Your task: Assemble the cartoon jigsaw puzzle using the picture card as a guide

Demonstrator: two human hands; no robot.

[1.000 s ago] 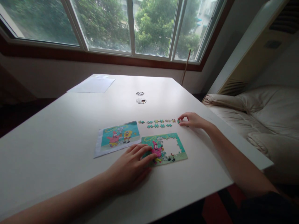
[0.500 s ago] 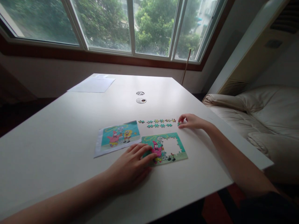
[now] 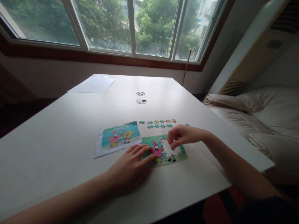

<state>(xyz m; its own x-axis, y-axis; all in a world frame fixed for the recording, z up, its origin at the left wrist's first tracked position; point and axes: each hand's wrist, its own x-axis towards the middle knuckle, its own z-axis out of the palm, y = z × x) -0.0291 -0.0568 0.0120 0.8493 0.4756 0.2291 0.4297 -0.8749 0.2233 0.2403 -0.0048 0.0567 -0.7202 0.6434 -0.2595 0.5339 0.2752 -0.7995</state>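
A half-built cartoon jigsaw puzzle (image 3: 163,150) lies on the white table (image 3: 70,124), with a bare gap in its middle. My left hand (image 3: 130,168) rests flat on its left edge, fingers stretched out. My right hand (image 3: 182,137) hovers over the gap, fingers pinched together; what they hold is too small to make out. A reference picture (image 3: 119,137) of the same cartoon lies just left of the puzzle. Two short rows of loose pieces (image 3: 157,123) sit beyond the puzzle, and a single loose piece (image 3: 187,125) lies to their right.
A sheet of paper (image 3: 93,85) lies at the far left of the table. Two round cable holes (image 3: 141,97) sit mid-table. A cream sofa (image 3: 257,115) stands to the right, past the table edge. Windows run along the far wall.
My right hand has left the right end of the loose-piece rows and come back toward me, over the puzzle's gap, with fingers pinched. My left hand has not moved.
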